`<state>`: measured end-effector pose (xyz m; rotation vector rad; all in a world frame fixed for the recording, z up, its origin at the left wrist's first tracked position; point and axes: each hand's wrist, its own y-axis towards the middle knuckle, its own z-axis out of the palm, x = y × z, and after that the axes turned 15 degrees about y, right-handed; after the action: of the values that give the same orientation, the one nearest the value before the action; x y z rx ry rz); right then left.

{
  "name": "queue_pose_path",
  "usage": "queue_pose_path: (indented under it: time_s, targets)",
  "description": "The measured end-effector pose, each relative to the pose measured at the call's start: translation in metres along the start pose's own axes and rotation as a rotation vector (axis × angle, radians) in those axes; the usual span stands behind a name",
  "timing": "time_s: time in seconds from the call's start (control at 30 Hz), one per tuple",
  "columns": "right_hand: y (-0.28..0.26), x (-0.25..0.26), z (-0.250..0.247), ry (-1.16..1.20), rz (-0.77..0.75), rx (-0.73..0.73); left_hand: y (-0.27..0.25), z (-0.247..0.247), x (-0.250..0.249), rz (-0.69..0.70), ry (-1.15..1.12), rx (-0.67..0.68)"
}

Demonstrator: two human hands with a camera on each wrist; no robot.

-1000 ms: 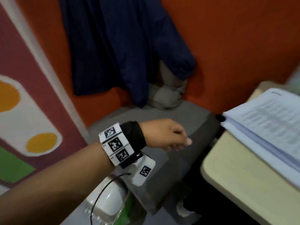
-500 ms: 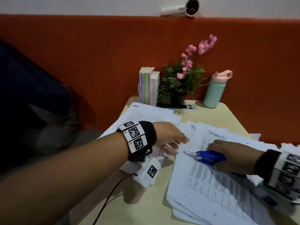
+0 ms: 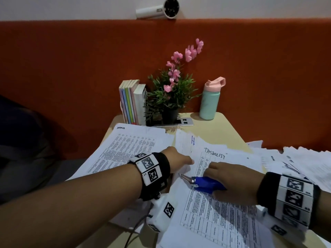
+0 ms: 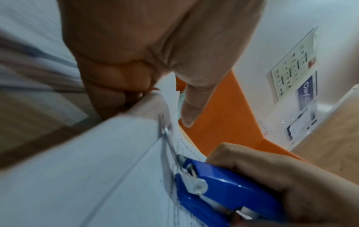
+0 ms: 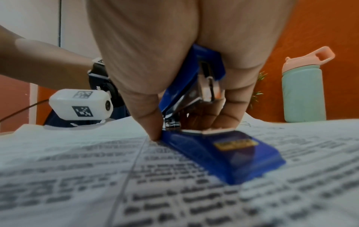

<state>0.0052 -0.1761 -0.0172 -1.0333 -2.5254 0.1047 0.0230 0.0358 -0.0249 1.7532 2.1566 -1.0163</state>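
While left hand (image 3: 178,158) pinches the paper stack (image 3: 217,222) by its corner with curled fingers, right hand (image 3: 235,182) grips the stapler (image 3: 207,183), nose just beside those fingers: sheets gathered, staple seemingly not pressed yet.

Right grip (image 3: 231,181) holds a blue stapler (image 3: 206,183), nose pointing left, on the printed sheets (image 3: 215,212) covering the bench (image 3: 223,127). Left grip (image 3: 176,159) rests at the sheets' edge. Behind: books (image 3: 131,102), potted plant (image 3: 172,93), bottle (image 3: 209,102).
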Motion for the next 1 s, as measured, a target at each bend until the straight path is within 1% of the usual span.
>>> queue_pose_path:
  time_s: [0.1,0.23,0.27,0.33,0.4,0.47,0.53,0.6,0.7,0.8,0.9,1.0]
  targets:
    - [-0.001,0.002,-0.002,0.001,0.002,0.001,0.003,0.003,0.005,0.009,-0.062,0.018]
    - [-0.003,0.009,-0.002,-0.016,0.026,0.014,0.002,0.001,0.008,0.035,-0.059,0.019]
    - [-0.005,0.009,-0.005,0.026,0.046,0.017,0.002,0.0,0.008,0.051,-0.056,0.011]
    - [-0.01,0.006,-0.017,0.199,0.078,-0.016,-0.001,-0.005,0.013,0.085,-0.055,-0.033]
    - [-0.013,-0.003,-0.036,0.349,0.098,-0.117,-0.006,-0.012,0.022,0.107,-0.069,-0.093]
    - [-0.01,-0.015,-0.056,0.405,0.172,-0.22,-0.012,-0.023,0.034,0.118,-0.106,-0.126]
    - [0.003,-0.027,-0.069,0.326,0.294,-0.275,-0.02,-0.036,0.047,0.127,-0.143,-0.123]
    - [0.019,-0.04,-0.072,0.219,0.389,-0.294,-0.027,-0.049,0.062,0.129,-0.166,-0.128]
    - [0.037,-0.05,-0.066,0.107,0.457,-0.226,-0.033,-0.066,0.09,0.105,-0.203,-0.142]
    - [0.047,-0.046,-0.059,0.007,0.475,-0.14,-0.04,-0.079,0.114,0.089,-0.3,-0.079]
    - [0.051,-0.043,-0.052,-0.045,0.484,-0.077,-0.051,-0.089,0.125,0.108,-0.332,-0.051]
    - [0.051,-0.042,-0.045,-0.074,0.476,-0.021,-0.059,-0.099,0.131,0.138,-0.369,-0.058]
